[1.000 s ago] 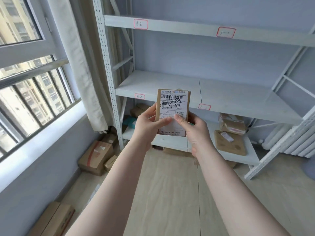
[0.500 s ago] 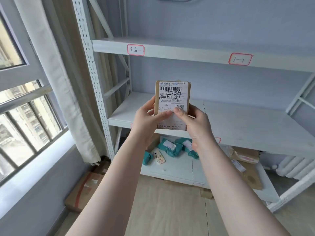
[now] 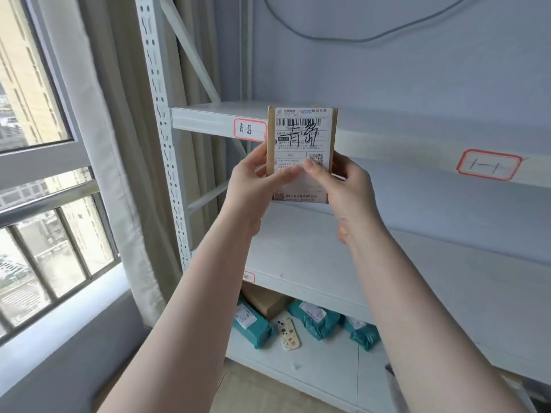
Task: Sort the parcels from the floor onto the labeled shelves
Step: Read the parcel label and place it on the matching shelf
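Cardboard parcel [image 3: 301, 135] | flat rectangular | upright | 2-hand grip, left hand [image 3: 253, 186], right hand [image 3: 343, 189]

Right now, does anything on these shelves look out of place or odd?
One thing: on the bottom shelf, a small decorated phone-like item lies bare among the teal parcels, with no wrapping or shipping label. Otherwise nothing stands out; both hands hold the small box upright beside the top shelf's red-bordered label.

A single head-worn wide-angle view looks forward and slightly upward, close to a white metal shelving rack [image 3: 417, 269], with a barred window [image 3: 44, 234] at the left edge.
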The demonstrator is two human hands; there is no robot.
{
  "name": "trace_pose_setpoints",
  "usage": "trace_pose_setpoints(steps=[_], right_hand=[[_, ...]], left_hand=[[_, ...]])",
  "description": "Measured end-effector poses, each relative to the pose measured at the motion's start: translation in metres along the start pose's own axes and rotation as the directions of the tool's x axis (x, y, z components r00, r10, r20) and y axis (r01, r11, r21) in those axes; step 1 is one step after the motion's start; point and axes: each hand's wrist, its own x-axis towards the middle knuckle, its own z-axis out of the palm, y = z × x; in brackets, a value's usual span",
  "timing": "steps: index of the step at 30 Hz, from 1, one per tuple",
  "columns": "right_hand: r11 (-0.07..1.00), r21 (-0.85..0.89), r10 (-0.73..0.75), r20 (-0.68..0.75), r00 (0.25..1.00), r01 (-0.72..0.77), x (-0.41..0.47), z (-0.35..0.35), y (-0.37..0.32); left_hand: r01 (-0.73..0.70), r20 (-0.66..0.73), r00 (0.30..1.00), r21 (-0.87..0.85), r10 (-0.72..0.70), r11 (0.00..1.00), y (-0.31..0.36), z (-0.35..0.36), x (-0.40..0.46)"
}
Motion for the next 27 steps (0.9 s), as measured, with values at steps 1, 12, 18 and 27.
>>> trace_pose_setpoints(steps=[1, 12, 18, 27], right_hand=[[1.000, 0.003, -0.015, 0.008, 1.000, 0.015, 0.011, 0.001, -0.002], [0.993, -0.038, -0.112, -0.022, 0.994, 0.111, 0.139, 0.037, -0.008], [0.993, -0.053, -0.107, -0.088, 0.990, 0.102, 0.203, 0.071, 0.005], [0.975, -0.215, -0.015, -0.288, 0.957, -0.049, 0.286, 0.112, 0.006]], left_hand=[[-0.014, -0.009, 1.000, -0.007, 0.014, 1.000, 0.001, 0.001, 0.010], [-0.122, 0.010, 0.993, -0.006, 0.122, 0.993, 0.016, -0.012, 0.142], [-0.127, 0.083, 0.988, -0.026, 0.128, 0.992, 0.013, -0.040, 0.216], [-0.109, 0.243, 0.968, 0.172, 0.065, 0.979, 0.009, -0.087, 0.330]])
